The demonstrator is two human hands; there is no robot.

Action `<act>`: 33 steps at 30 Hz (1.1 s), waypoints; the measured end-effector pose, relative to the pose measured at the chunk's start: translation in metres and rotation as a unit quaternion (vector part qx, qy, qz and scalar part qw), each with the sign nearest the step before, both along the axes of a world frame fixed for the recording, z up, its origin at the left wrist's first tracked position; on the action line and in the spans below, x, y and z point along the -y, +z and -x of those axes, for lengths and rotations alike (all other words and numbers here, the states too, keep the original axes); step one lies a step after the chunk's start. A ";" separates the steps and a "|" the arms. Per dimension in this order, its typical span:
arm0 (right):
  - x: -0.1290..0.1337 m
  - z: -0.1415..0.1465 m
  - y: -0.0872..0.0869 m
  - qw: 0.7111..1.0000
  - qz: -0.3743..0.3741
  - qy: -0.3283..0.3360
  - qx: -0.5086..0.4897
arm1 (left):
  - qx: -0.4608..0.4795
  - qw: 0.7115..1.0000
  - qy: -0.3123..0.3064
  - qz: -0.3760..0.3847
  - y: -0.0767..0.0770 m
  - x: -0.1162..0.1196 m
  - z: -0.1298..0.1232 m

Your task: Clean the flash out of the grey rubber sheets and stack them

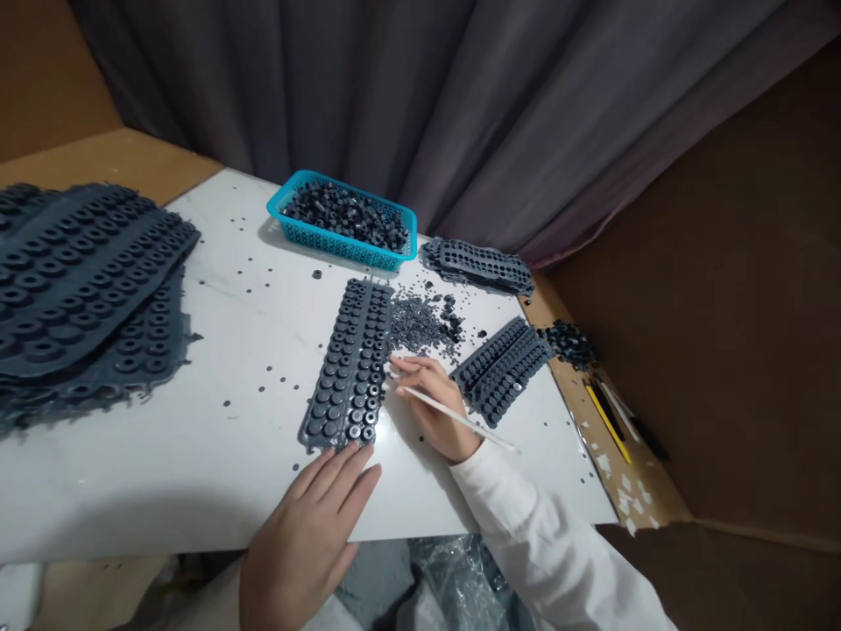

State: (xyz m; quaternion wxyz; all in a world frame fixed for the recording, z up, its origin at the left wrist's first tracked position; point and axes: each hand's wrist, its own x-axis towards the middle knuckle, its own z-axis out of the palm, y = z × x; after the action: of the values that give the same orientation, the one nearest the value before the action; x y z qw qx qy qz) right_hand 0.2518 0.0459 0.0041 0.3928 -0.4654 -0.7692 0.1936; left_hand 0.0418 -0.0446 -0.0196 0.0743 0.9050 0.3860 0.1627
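A dark grey moulded rubber sheet (351, 368) with rows of round raised studs lies lengthwise in front of me. My left hand (315, 508) rests at its near end, fingers stretched out with the tips touching the edge. Along the sheet's right side, my right hand (437, 407) is closed on a thin white stick (460, 416). The stick slants from the fingertips back towards the wrist; its working tip is too small to make out. Some studs show an open hole, while others at the near left look capped. Just beyond my right hand lies a heap of small dark bits (420, 324).
A blue basket (279, 215) of small black parts stands at the back. Stacked studded sheets (85, 280) fill the left. To the right are a perforated sheet stack (483, 263), another studded sheet (505, 368), a black parts pile (570, 344) and a yellow tool (608, 421).
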 end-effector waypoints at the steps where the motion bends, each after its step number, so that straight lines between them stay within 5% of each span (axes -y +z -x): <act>1: 0.001 0.002 -0.001 1.000 0.019 0.012 -0.011 | -0.003 1.000 -0.001 0.010 0.001 0.000 0.000; 14: -0.040 0.007 -0.005 0.998 0.027 -0.015 -0.053 | -0.034 0.978 -0.066 0.193 0.018 -0.020 0.014; 23: -0.068 0.009 -0.011 0.997 0.019 -0.028 -0.072 | -0.017 0.970 -0.064 0.236 0.017 -0.023 0.017; 29: -0.075 0.009 -0.017 0.999 0.003 -0.026 -0.031 | -0.017 0.974 -0.066 0.217 0.017 -0.022 0.016; 33: -0.075 0.005 -0.015 0.993 -0.030 -0.022 0.111 | -0.016 0.972 -0.061 0.228 0.016 -0.023 0.014</act>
State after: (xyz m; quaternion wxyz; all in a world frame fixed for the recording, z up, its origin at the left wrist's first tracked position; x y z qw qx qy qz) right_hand 0.2473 0.1211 -0.0111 0.3235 -0.4890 -0.8028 0.1088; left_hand 0.0274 -0.0213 -0.0038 0.2826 0.8883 0.3583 0.0513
